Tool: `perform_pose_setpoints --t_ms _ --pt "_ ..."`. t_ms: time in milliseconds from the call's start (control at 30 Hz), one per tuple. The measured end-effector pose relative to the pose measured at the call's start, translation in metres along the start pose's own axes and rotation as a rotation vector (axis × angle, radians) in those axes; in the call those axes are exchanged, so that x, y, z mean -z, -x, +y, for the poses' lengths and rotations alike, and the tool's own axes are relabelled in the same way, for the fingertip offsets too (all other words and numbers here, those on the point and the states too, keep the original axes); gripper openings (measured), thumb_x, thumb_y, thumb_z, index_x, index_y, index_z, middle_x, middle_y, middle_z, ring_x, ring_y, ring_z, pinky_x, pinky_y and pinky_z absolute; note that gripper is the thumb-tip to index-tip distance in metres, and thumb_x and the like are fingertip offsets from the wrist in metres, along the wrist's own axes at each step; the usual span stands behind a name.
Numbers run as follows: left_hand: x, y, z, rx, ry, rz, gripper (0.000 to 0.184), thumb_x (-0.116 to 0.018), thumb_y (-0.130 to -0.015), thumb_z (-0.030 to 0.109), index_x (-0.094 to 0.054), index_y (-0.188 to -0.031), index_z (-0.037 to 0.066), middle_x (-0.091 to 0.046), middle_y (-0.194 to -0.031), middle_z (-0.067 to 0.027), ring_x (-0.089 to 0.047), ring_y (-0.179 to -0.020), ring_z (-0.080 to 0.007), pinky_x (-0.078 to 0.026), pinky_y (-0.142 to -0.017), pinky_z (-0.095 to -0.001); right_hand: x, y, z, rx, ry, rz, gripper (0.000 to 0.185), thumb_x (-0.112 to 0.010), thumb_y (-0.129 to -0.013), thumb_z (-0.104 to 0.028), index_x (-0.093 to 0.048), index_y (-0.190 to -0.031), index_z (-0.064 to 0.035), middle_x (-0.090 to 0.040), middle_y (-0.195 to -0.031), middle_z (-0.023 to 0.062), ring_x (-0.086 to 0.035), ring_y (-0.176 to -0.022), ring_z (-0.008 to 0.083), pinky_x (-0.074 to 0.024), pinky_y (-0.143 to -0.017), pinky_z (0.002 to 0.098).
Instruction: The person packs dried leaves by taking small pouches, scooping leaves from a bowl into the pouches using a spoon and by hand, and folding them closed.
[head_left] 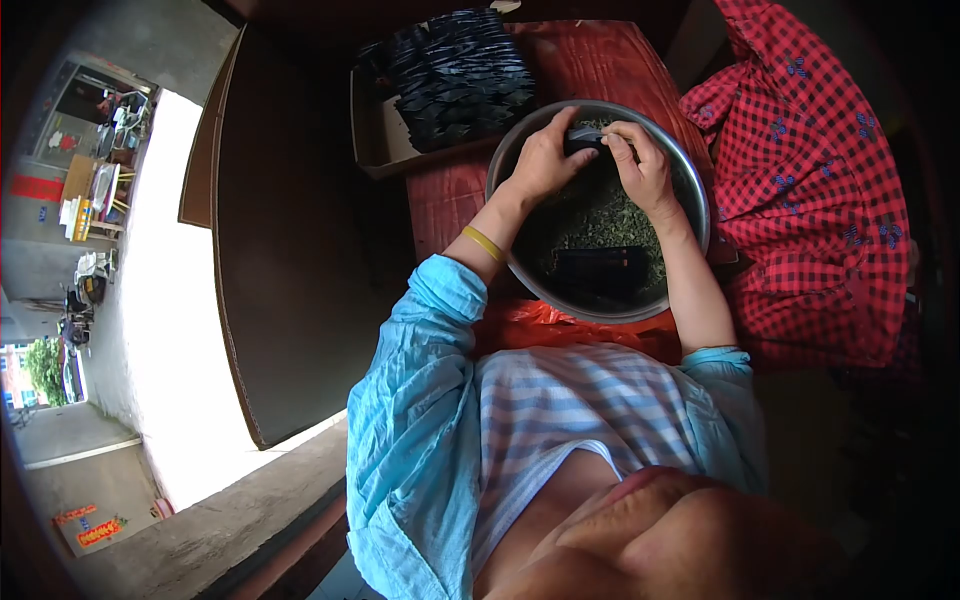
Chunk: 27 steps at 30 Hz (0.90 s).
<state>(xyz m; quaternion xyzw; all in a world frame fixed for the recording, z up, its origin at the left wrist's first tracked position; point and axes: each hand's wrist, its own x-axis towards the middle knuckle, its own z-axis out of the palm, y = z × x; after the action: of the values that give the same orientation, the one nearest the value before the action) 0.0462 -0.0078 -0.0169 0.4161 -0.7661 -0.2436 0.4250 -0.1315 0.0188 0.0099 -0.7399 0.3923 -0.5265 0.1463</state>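
Note:
Both hands work over a wide metal basin (700, 215) of loose dried green leaves (610, 222). My left hand (545, 160), with a yellow band on its wrist, is closed around a small dark pouch (584, 134) at the basin's far side. At the pouch's right end, the fingers of my right hand (641, 168) pinch its edge. What is inside the pouch cannot be seen. Nearer to me, flat dark pouches (600, 268) lie on the leaves inside the basin.
A shallow cardboard box (385, 165) piled with dark pouches (460, 80) stands behind on the red table (600, 60). Red-and-black checked cloth (800, 190) hangs at right. A large dark cardboard panel (300, 240) stands at left. Red plastic (560, 328) lies below the basin.

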Motion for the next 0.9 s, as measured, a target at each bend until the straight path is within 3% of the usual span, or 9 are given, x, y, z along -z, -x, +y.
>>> perform_pose_setpoints --t_ms 100,200,533,767,900 --pt "0.003 -0.001 0.002 0.167 0.113 -0.01 0.063 -0.076 -0.075 0.017 -0.05 -0.131 0.001 -0.064 -0.112 -0.0231 -0.062 -0.106 -0.0385 -0.051 -0.089 -0.0423 0.0 0.0 -0.005 0.098 0.071 -0.011 0.01 -0.058 -0.093 -0.011 -0.063 -0.099 -0.0038 -0.067 -0.091 0.0098 -0.066 -0.082 0.0283 -0.0521 -0.071 0.0352" --pt "0.003 -0.001 0.002 0.134 0.086 -0.052 0.055 -0.077 -0.076 0.013 -0.056 -0.125 0.001 -0.066 -0.111 -0.0218 -0.066 -0.103 -0.0311 -0.052 -0.087 -0.0359 0.002 -0.003 -0.009 0.133 0.146 -0.015 0.01 -0.059 -0.092 -0.012 -0.062 -0.099 -0.0053 -0.067 -0.09 0.0092 -0.066 -0.082 0.0289 -0.0522 -0.071 0.0365" --pt "-0.002 0.0 -0.008 0.038 0.015 -0.087 0.051 -0.073 -0.076 0.01 -0.057 -0.124 0.0 -0.066 -0.112 -0.0224 -0.064 -0.107 -0.0334 -0.05 -0.091 -0.0377 -0.009 0.004 -0.014 0.161 0.318 -0.217 0.01 -0.06 -0.092 -0.011 -0.063 -0.099 -0.0052 -0.066 -0.091 0.0097 -0.065 -0.084 0.0302 -0.0515 -0.072 0.0388" --pt "0.002 0.001 -0.009 0.1 0.119 -0.045 0.055 -0.072 -0.077 0.01 -0.054 -0.128 0.0 -0.066 -0.112 -0.0192 -0.063 -0.109 -0.0294 -0.047 -0.095 -0.0355 0.006 -0.005 -0.003 0.127 0.311 0.091 0.008 -0.06 -0.092 -0.014 -0.062 -0.097 -0.008 -0.067 -0.086 0.0097 -0.065 -0.082 0.0309 -0.0524 -0.069 0.0398" --pt "-0.003 -0.001 -0.022 0.121 0.185 -0.083 0.051 -0.07 -0.08 0.01 -0.055 -0.128 0.0 -0.067 -0.109 -0.0158 -0.063 -0.106 -0.0258 -0.047 -0.095 -0.0336 0.007 -0.005 -0.006 0.141 0.291 0.053 0.008 -0.06 -0.092 -0.013 -0.062 -0.095 -0.0065 -0.067 -0.087 0.0107 -0.066 -0.082 0.0313 -0.0522 -0.068 0.0389"
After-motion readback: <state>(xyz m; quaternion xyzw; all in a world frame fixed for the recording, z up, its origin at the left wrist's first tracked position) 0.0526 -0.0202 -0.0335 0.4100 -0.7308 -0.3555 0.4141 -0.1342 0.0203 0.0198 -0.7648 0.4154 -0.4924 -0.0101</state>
